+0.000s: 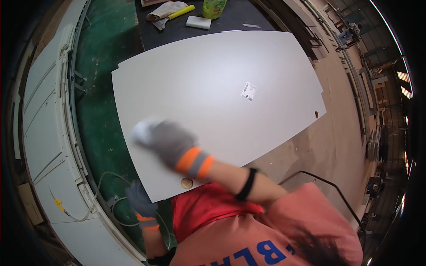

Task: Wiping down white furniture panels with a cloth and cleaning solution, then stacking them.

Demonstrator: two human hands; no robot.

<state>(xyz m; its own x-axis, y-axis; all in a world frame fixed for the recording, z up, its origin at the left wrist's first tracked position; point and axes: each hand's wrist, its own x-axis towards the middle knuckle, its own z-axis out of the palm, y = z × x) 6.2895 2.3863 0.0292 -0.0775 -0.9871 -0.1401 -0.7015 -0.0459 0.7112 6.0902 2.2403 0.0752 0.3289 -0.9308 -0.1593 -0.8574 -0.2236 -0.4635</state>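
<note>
While hands (171,142) meet white panel (213,97), green tub (214,9) beyond, contents unclear

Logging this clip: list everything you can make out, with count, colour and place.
Panel: one, white, centre
Label: one, white, on the panel
Round holes: two, brownish, near the panel's near and right edges
Worktable: one, dark, top
Scraper: one, yellow handle, on the worktable
Small block: one, white, right of the scraper
Container: one, yellow-green, beyond the block
Hose end: one, yellow, lower left
Blurred item: one, white, at the right hand
Right hand: one, grey glove, over the panel
Left hand: one, grey glove, at the panel's near-left corner
</note>
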